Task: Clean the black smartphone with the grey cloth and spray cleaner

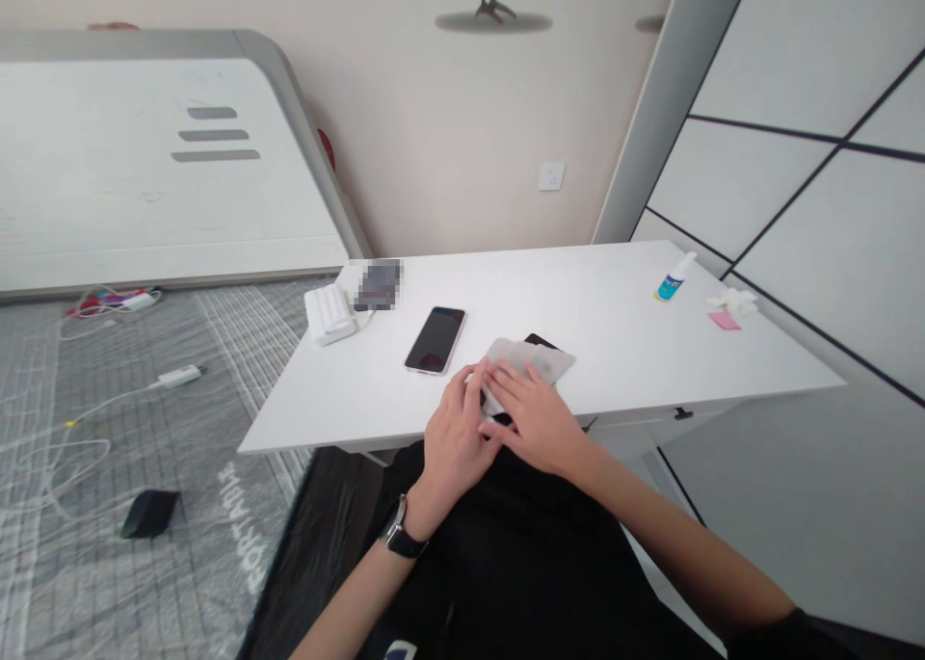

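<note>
Now the left hand (455, 438) and right hand (535, 421) lie open on a grey cloth (531, 359), without firm grip; pushing too hard could slide it into the phone (435, 340) just left.

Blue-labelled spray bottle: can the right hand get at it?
Probably yes, at a stretch: the right hand lies on the grey cloth, and no object stands between it and the spray bottle.

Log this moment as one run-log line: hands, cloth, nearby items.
left hand on grey cloth | right hand on grey cloth | dark object partly under grey cloth | nearby: smartphone, face up
</note>
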### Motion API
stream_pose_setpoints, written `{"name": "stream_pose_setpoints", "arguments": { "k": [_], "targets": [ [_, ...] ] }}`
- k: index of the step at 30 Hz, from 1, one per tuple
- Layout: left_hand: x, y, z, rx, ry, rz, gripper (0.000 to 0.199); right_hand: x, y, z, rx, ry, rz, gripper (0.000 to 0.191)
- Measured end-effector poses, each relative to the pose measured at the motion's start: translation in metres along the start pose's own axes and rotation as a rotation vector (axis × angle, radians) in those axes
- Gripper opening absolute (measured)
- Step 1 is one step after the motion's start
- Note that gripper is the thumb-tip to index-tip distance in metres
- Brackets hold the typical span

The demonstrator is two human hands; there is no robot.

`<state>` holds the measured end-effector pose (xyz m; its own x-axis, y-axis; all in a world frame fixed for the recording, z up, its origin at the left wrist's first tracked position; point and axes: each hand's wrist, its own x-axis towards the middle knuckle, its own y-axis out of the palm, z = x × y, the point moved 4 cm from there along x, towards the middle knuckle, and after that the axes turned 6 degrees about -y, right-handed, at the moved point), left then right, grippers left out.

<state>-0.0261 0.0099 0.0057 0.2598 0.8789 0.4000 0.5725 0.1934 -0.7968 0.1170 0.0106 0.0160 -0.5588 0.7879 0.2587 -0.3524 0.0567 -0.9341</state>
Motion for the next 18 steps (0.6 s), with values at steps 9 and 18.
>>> {"name": "stream_pose_setpoints", "arguments": {
  "k": [9,18],
  "targets": [
    [0.001,-0.001,-0.003,0.023,0.003,-0.004,0.093,-0.049,-0.017,-0.020,0.064,0.027,0.014,0.061],
    [0.001,-0.001,-0.002,-0.019,0.006,-0.019,0.091,0.003,-0.008,-0.035,-0.083,0.117,-0.045,0.081]
  ]
}}
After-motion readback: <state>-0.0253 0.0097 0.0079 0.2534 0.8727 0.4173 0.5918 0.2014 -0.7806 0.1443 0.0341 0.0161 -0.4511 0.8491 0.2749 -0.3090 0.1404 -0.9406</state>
